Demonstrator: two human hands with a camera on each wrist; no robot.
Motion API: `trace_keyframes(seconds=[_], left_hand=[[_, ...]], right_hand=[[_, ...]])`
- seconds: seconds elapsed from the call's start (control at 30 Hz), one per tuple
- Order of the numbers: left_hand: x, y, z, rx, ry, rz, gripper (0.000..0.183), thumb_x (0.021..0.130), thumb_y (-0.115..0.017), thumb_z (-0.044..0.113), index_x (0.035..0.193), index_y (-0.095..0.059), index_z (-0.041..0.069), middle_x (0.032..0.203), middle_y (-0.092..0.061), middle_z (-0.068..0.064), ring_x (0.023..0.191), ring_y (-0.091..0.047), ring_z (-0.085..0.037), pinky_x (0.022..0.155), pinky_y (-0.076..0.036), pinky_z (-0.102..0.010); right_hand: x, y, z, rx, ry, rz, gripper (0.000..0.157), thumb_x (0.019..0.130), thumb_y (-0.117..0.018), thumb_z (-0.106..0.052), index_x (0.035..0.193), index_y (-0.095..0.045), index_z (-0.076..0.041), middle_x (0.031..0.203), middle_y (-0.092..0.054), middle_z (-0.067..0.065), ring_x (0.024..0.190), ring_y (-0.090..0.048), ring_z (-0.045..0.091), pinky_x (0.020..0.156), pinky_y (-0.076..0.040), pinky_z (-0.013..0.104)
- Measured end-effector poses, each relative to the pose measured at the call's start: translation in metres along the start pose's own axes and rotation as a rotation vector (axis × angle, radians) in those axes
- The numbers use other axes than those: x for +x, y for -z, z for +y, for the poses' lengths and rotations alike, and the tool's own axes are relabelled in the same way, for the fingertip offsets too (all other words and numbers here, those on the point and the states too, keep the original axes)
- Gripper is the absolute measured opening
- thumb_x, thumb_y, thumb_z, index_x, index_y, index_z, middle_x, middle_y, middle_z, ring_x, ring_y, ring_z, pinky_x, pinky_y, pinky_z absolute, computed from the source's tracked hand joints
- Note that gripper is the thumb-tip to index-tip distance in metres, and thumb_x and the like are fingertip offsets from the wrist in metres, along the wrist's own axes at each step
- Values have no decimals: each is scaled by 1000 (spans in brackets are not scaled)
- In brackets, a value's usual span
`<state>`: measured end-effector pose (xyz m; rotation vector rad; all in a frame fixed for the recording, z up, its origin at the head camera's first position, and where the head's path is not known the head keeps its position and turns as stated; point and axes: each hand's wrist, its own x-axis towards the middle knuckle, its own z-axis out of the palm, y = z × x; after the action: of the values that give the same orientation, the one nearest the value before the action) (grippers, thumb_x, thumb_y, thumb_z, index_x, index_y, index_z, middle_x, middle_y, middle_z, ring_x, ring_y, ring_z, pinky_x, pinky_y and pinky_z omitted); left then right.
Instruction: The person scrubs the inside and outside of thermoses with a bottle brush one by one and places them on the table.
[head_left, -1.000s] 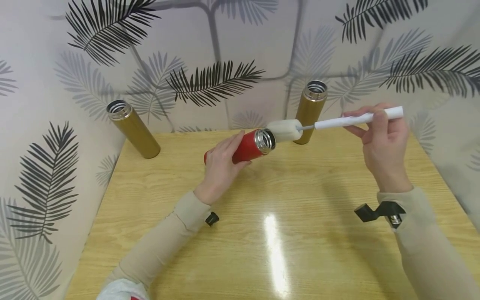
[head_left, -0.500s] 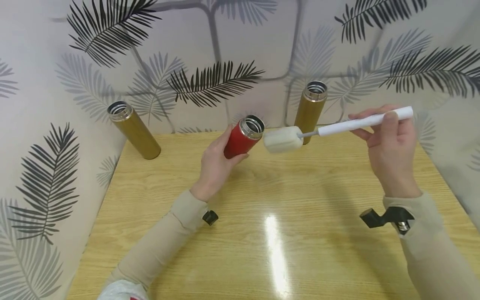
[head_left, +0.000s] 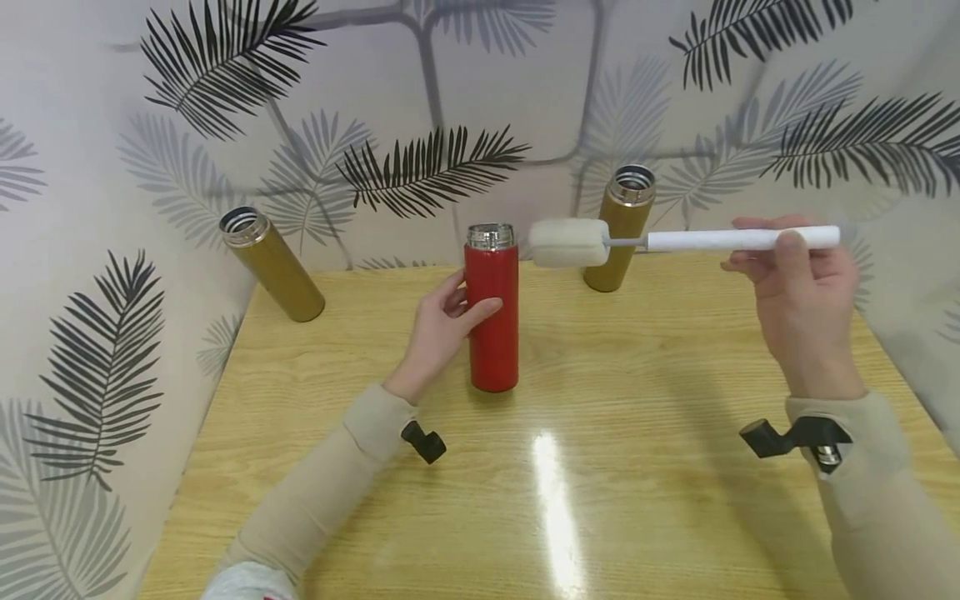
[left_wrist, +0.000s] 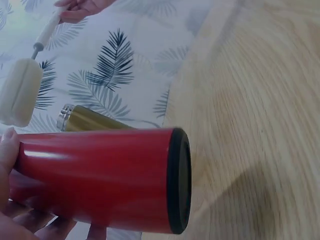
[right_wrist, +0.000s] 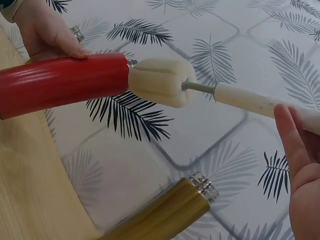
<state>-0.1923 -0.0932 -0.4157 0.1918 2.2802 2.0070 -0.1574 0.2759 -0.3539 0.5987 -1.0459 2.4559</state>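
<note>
Gripping glossy red steel-necked cylindrical bottle [head_left: 495, 342] with left hand [head_left: 441, 332], over wooden table [head_left: 637, 400] toward back edge; holding white-handled cream-sponge brush [head_left: 686, 241] in right hand [head_left: 812, 296]. Judging bottle stiff, slippery; best taken round middle.

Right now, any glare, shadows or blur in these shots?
Head: a bright glare streak on the table, with a soft shadow to its right; left wrist: hazy overall, a highlight on the red bottle, a dark shadow patch on the table; right wrist: a faint sheen along the same bottle; no strong motion blur stands out in any view.
</note>
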Motion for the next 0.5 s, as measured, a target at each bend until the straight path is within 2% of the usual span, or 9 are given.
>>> trace_keyframes(seconds=[0.17, 0.3, 0.5], left_hand=[[0, -2, -1, -114, 62, -62, 65, 100, -73, 26, 158, -45, 16, 140, -65, -11, 120, -68, -29, 94, -60, -45], [1, -4, 1, -137, 101, -79, 65, 103, -69, 28, 160, -42, 17, 145, -62, -11, 123, -66, -30, 95, -59, -48], [3, -4, 3, -145, 116, -118, 61, 106, -64, 29, 160, -41, 16, 146, -61, -11, 125, -65, -31, 94, -59, -52]], right_hand=[[0, 5, -1, 47, -90, 14, 17, 101, -46, 20, 109, -59, 26, 108, -68, 36, 86, -73, 41, 82, -63, 46], [-3, 8, 0, 55, -136, -5, 19, 100, -44, 22, 108, -60, 25, 107, -69, 36, 86, -73, 42, 83, -63, 47], [-3, 7, 2, 49, -154, -58, 20, 99, -43, 24, 111, -59, 26, 111, -68, 37, 91, -74, 42, 86, -62, 48]])
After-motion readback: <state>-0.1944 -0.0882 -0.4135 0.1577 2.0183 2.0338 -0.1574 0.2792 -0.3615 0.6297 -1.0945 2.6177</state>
